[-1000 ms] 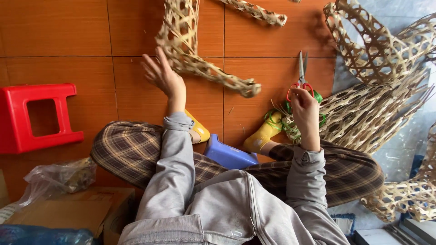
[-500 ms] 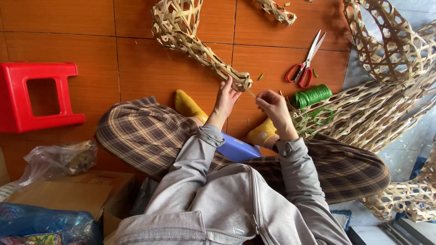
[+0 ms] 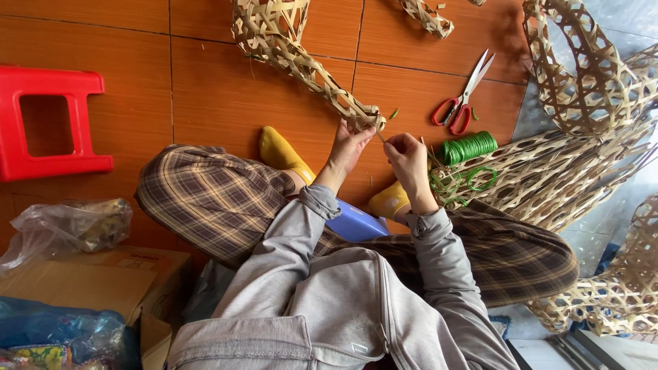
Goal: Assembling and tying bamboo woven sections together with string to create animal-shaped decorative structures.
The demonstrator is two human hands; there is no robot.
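Both hands are up front, close together at the tip of the woven piece [image 3: 301, 65]. The left hand [image 3: 351, 145] closes its fingers on the end of that bamboo lattice, right where the weave narrows to a point. The right hand [image 3: 408, 152] sits just beside it, fingertips pinched on something thin at the same tip; what exactly is too fine to tell. The two hands nearly touch.

The woven piece runs from the hands up and to the left across the orange tile floor [image 3: 205, 96], widening into an open loop at the top edge.

Just right of the right hand lies a spool of green wire [image 3: 467, 146], with loose green loops [image 3: 473, 179] below it. Above the spool, red-handled scissors [image 3: 463, 96] lie on the tiles, blades slightly apart. A small green scrap [image 3: 394, 114] sits near the tip.

Below the hands: yellow socks [image 3: 279, 152], plaid trousers [image 3: 205, 199], grey sleeves, and a blue block [image 3: 355, 225] between the legs.

Far right, more bamboo baskets [image 3: 582, 75] pile up. Far left, a red stool [image 3: 48, 123], a clear plastic bag [image 3: 68, 226], and a cardboard box [image 3: 89, 281] below it.
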